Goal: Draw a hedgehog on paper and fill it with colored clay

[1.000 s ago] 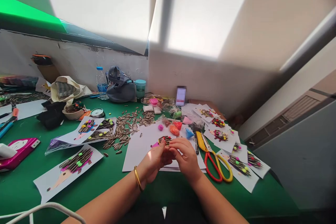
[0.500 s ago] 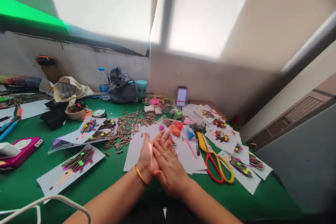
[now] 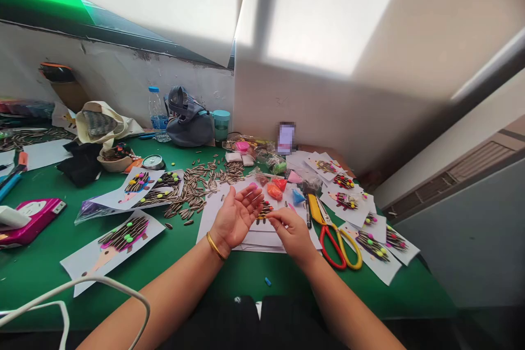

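And it's that seed-spined hedgehog picture (image 3: 262, 221) right in front of you, on the white sheets (image 3: 208, 213), just beyond your fingertips and partly screened by them. Your left hand (image 3: 238, 220) is spread palm up, fingers pointing away and a little to the right, with nothing to be seen on the palm. Your right hand (image 3: 292, 231) comes in from the other side, thumb and fingertips drawn together in a pinch; whether anything sits in that pinch, you can't tell from here. The tips of the right are right at the picture's near right side, so that looks like the closer hand, though the left fingers reach alongside too. The hedgehog's body seems to run crosswise, left to right, across the line of your reach; its ends are too well covered to be sure.

Look nearer to you: a small blue piece (image 3: 268, 281) lies alone on the green worktop (image 3: 246, 279), between your forearms, touched by neither hand. It slants from far left to near right, slightly closer to the right hand.
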Demonstrator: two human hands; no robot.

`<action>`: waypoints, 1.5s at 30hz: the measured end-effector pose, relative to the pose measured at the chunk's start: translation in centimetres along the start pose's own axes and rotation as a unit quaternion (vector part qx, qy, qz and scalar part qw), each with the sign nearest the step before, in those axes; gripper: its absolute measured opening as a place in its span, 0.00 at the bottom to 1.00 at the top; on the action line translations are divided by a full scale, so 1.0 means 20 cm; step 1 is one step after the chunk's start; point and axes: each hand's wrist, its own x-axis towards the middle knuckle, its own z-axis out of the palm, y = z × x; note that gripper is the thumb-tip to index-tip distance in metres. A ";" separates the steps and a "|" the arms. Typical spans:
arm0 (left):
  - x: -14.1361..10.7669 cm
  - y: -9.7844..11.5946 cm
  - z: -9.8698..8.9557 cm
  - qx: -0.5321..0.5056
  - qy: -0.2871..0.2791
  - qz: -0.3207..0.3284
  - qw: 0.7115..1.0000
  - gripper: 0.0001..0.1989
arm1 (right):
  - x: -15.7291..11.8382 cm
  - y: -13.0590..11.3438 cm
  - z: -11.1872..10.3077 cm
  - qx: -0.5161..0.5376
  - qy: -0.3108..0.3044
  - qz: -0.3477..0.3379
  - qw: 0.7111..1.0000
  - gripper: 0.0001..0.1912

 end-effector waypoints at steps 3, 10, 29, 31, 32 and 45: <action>-0.01 0.02 -0.01 0.015 0.022 0.006 1.000 0.20 | -0.07 -0.05 -0.05 -0.023 -0.212 -0.029 0.977 0.09; 0.00 0.02 -0.04 -0.020 0.051 0.027 0.998 0.18 | -0.22 -0.11 -0.05 -0.117 -0.335 -0.062 0.933 0.04; -0.02 -0.05 0.02 -0.087 -0.029 -0.056 0.994 0.29 | 0.01 -0.19 0.15 -0.176 -0.039 -0.109 0.978 0.16; 0.00 -0.03 0.00 -0.099 -0.022 -0.027 0.994 0.32 | -0.01 -0.19 0.16 -0.195 -0.091 -0.140 0.966 0.24; 0.01 -0.03 -0.01 -0.104 -0.022 -0.017 0.994 0.33 | -0.02 -0.18 0.17 -0.205 -0.115 -0.153 0.960 0.30; 0.00 -0.06 -0.05 -0.109 -0.063 -0.045 0.991 0.37 | -0.04 -0.11 0.20 -0.281 -0.124 -0.178 0.935 0.46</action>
